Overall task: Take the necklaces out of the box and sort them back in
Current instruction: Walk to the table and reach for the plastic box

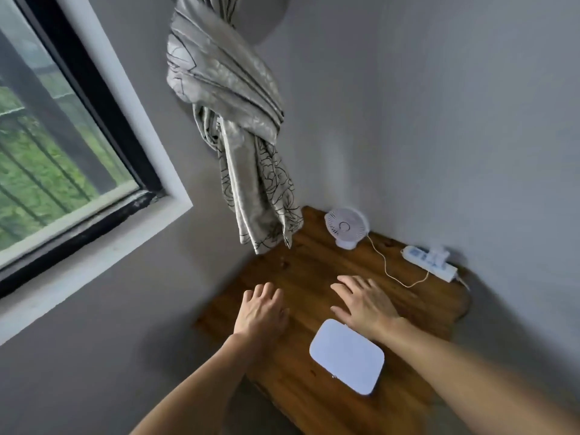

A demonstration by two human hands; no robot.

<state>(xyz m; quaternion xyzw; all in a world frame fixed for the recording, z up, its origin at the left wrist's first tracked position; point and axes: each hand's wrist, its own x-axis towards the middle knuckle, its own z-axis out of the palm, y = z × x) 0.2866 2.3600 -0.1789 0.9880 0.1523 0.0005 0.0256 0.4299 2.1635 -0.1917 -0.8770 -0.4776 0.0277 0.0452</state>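
A small wooden table (314, 271) stands in a grey-walled corner, with a window (56, 146) at the left and a knotted patterned curtain (238, 127) hanging over the table's far left edge. One white box (346, 356) with rounded corners lies shut on the near part of the table; no necklaces show, so they are presumably inside, and how many cannot be told. The left hand (260, 312) rests palm down on the wood left of the box, fingers spread and holding nothing. The right hand (365, 301) lies flat just beyond the box's far edge, fingers likewise spread and empty, its wrist near the far right corner of the lid. The step in hand seems to be opening the box: it would go best with one hand steadying the base while the other lifts the lid slowly at the small clasp (333, 377) on the near edge, so that the chains inside do not spill or tangle. At the far side stand one small white desk fan (345, 227), one thin cable (389, 265) and one white power strip (430, 262).
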